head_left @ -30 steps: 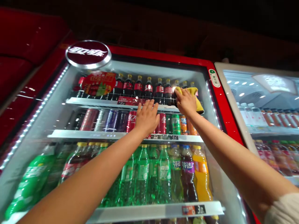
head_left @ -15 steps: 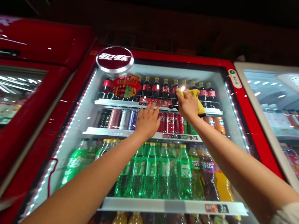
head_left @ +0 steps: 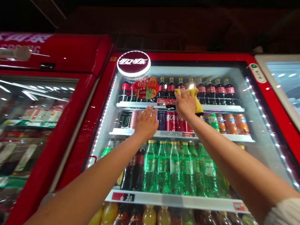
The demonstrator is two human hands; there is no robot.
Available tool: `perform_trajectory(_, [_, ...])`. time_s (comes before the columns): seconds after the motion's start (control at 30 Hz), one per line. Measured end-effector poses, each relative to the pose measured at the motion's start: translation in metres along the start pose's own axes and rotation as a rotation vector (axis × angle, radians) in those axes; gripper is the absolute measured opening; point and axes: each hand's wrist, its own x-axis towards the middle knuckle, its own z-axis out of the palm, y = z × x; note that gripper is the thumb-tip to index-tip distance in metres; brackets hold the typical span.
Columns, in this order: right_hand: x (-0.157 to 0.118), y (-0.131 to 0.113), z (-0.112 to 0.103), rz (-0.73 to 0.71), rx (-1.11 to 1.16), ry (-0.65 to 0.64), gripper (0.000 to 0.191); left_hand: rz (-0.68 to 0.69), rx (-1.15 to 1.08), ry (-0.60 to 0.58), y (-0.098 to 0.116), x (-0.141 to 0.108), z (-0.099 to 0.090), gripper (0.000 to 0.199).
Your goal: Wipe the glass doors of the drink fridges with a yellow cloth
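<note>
My right hand (head_left: 186, 104) grips a yellow cloth (head_left: 198, 107) with a dark edge, held against the glass door of a red drinks fridge, level with the top shelf. A dark strip pokes out on the left side of this hand. Lower and to the left, my left hand (head_left: 146, 124) lies flat with fingers spread, apparently on the same glass. Behind it stand drink cans (head_left: 171, 121). Cola bottles (head_left: 220, 90) line the shelf behind the cloth, and green soda bottles (head_left: 174, 167) fill the shelf below the cans.
A round lit sign (head_left: 133, 63) sits at the fridge's upper left corner. Another red fridge (head_left: 93, 56) stands on the left, and a pale-framed one (head_left: 267, 67) on the right. A red paper sign (head_left: 147, 87) shows near the top-shelf bottles.
Both hands have moved left across the fridge front, the right one still holding the cloth. My view has shifted left too, showing more of the left fridge.
</note>
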Motion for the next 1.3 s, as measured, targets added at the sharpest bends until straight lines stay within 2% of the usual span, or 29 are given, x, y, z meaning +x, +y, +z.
perform_trajectory(0.07, [-0.007,-0.013,-0.001,-0.158,0.039,-0.056,0.047,0.015,0.016,0.007,-0.014,-0.010,-0.001,0.055])
perform_trajectory(0.17, [-0.019,-0.012,-0.004,-0.331,0.098,-0.086,0.046,0.024,0.047,0.003,-0.037,-0.025,-0.004,0.055])
perform_trajectory(0.2, [-0.020,-0.011,-0.004,-0.327,0.106,-0.077,0.046,0.022,0.054,0.001,-0.045,-0.029,-0.006,0.055])
perform_trajectory(0.27, [-0.014,-0.019,0.000,-0.223,0.095,-0.038,0.046,0.016,0.058,-0.006,-0.059,-0.034,-0.008,0.055])
perform_trajectory(0.4, [0.012,-0.070,0.015,0.006,0.073,0.002,0.048,-0.028,0.044,-0.040,-0.079,-0.040,-0.014,0.057])
perform_trajectory(0.47, [0.019,-0.098,0.019,-0.004,0.095,-0.031,0.050,-0.056,0.035,-0.063,-0.084,-0.043,-0.015,0.058])
perform_trajectory(0.57, [0.012,-0.121,0.017,-0.143,0.133,-0.106,0.050,-0.070,0.017,-0.076,-0.084,-0.048,-0.014,0.059])
perform_trajectory(0.7, [-0.009,-0.117,0.012,-0.314,0.156,-0.143,0.048,-0.090,0.008,-0.039,-0.083,-0.053,-0.006,0.059])
perform_trajectory(0.8, [-0.017,-0.111,0.012,-0.337,0.162,-0.131,0.047,-0.083,0.016,0.000,-0.085,-0.055,-0.001,0.058])
perform_trajectory(0.97, [-0.034,-0.113,0.011,-0.311,0.173,-0.097,0.047,-0.066,0.020,0.003,-0.088,-0.059,0.001,0.058])
perform_trajectory(1.13, [-0.064,-0.103,0.004,-0.409,0.186,-0.109,0.044,-0.041,0.013,-0.023,-0.091,-0.063,-0.003,0.059])
perform_trajectory(1.2, [-0.065,-0.098,0.005,-0.384,0.168,-0.095,0.046,0.019,0.005,-0.038,-0.099,-0.064,-0.007,0.058])
perform_trajectory(1.3, [-0.048,-0.099,0.016,-0.208,0.116,-0.012,0.048,0.141,-0.001,-0.060,-0.120,-0.066,-0.013,0.056])
